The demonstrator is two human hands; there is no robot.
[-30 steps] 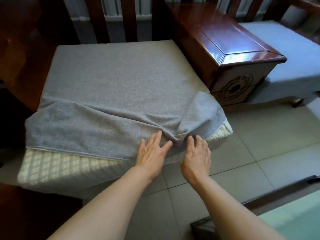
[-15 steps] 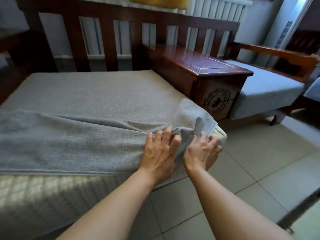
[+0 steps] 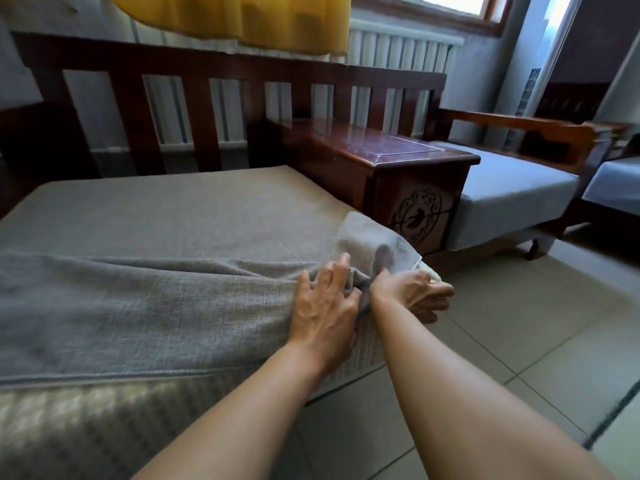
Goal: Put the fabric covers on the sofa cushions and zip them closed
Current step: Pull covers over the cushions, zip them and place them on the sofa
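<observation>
Since a moment ago, the right hand [image 3: 412, 294] has curled tighter into the bunched cover corner, gripping it. The left hand [image 3: 325, 306] lies beside it, fingers spread flat, pressing the grey fabric cover [image 3: 145, 306]. The cover drapes the cushion [image 3: 62, 420], whose pale patterned front edge shows. A dark wooden cabinet [image 3: 408, 181] stands just beyond the corner.

So in front of us the cushion [image 3: 104, 427] sits on the sofa frame [image 3: 221, 69] with the fabric cover [image 3: 156, 237] over it, both our hands on its near right corner. Wooden side cabinet [image 3: 391, 157] just right, armchair [image 3: 512, 188] beyond that.
</observation>
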